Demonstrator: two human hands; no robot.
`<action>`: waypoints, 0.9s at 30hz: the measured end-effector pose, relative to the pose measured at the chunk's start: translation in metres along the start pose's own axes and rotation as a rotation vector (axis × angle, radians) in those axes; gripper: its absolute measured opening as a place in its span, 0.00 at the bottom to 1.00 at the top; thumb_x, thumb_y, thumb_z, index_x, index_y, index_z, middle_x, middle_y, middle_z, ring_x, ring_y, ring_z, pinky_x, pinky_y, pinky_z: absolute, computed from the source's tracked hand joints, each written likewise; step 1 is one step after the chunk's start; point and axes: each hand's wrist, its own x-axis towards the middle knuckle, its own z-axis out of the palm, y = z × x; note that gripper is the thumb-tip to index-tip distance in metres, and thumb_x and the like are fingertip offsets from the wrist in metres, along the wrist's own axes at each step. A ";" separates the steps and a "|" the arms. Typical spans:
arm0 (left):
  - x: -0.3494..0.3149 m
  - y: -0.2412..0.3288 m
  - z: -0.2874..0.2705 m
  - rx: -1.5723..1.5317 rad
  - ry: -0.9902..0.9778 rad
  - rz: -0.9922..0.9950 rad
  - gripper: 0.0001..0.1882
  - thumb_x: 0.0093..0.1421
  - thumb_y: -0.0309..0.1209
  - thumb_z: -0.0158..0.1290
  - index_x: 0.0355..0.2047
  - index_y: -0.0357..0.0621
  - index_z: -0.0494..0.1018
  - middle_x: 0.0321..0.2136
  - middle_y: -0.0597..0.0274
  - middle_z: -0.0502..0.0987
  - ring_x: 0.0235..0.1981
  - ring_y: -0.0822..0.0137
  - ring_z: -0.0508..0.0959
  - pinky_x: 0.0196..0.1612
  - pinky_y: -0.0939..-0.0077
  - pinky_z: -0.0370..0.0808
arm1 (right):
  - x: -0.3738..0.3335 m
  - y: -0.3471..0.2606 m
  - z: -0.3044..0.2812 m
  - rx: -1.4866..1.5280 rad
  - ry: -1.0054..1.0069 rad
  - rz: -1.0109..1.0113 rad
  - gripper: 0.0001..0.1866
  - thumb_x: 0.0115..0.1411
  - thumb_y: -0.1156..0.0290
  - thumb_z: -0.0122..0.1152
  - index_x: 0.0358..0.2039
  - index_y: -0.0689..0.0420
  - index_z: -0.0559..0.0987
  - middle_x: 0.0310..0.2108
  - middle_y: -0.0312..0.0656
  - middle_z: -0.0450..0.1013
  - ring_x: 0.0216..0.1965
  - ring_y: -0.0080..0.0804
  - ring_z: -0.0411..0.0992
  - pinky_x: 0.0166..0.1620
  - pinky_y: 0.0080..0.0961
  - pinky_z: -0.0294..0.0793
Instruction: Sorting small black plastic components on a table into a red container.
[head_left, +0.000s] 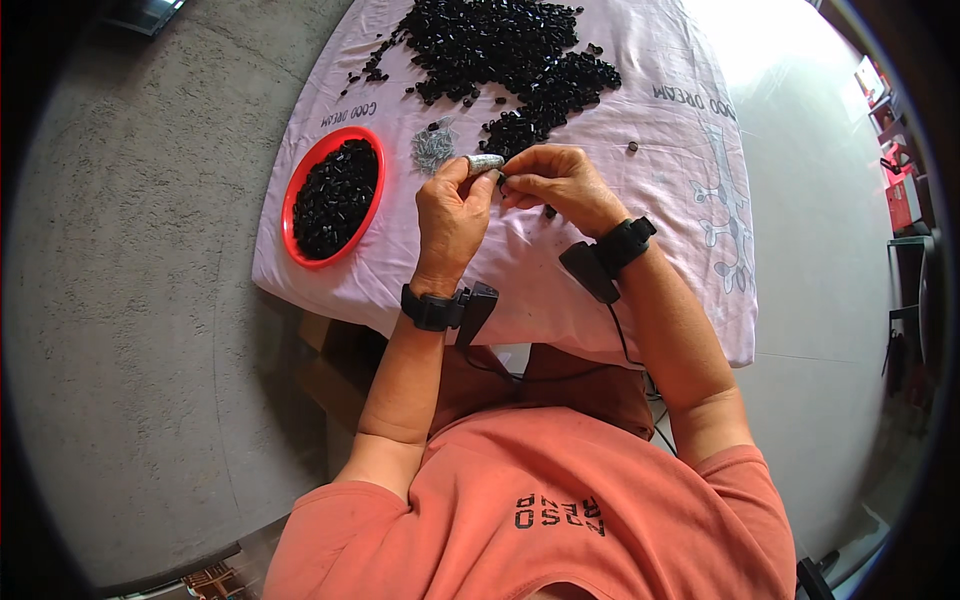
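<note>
My left hand (pixel 450 215) and my right hand (pixel 572 185) meet over the cloth-covered table, fingertips closed in a pinch. A small black piece (pixel 502 182) shows between them, mostly hidden by the fingers. A greyish-white wrap (pixel 485 162) covers my left index finger. Just beyond the left hand lies a small heap of thin silvery metal pieces (pixel 433 150). Past both hands spreads a large pile of small, shiny black pieces (pixel 490 45), its near end reaching close to my fingertips.
On the table's left stands a red bowl (pixel 377 200) filled with black pieces. A single black ring-like piece (pixel 633 147) lies right of my hands on the pink printed cloth (pixel 660 260). Cables (pixel 622 335) hang from the black wrist straps.
</note>
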 end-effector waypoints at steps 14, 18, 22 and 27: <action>0.008 0.013 0.000 0.073 -0.068 -0.020 0.05 0.59 0.21 0.57 0.35 0.33 0.80 0.27 0.55 0.80 0.26 0.68 0.79 0.31 0.73 0.74 | 0.002 0.003 -0.001 0.050 0.033 -0.031 0.06 0.63 0.79 0.62 0.40 0.63 0.76 0.35 0.42 0.79 0.36 0.27 0.81 0.40 0.20 0.83; 0.009 0.015 0.003 0.081 -0.095 0.006 0.04 0.59 0.21 0.57 0.34 0.33 0.79 0.28 0.54 0.80 0.27 0.66 0.79 0.31 0.72 0.74 | 0.001 0.003 -0.006 0.076 0.038 -0.001 0.06 0.63 0.79 0.62 0.39 0.62 0.75 0.35 0.43 0.80 0.35 0.28 0.81 0.39 0.19 0.83; 0.010 0.009 0.004 0.152 -0.068 0.125 0.04 0.58 0.20 0.57 0.34 0.33 0.79 0.28 0.54 0.78 0.27 0.62 0.79 0.32 0.71 0.74 | 0.001 0.003 -0.006 0.058 0.052 0.028 0.06 0.62 0.78 0.64 0.39 0.62 0.76 0.34 0.44 0.81 0.35 0.27 0.81 0.36 0.18 0.82; 0.008 0.010 0.006 0.204 -0.048 0.153 0.04 0.58 0.20 0.57 0.34 0.34 0.79 0.28 0.54 0.78 0.27 0.60 0.79 0.31 0.70 0.74 | 0.001 0.004 -0.007 0.046 0.041 0.041 0.07 0.62 0.76 0.64 0.39 0.61 0.76 0.35 0.43 0.81 0.35 0.26 0.81 0.35 0.17 0.81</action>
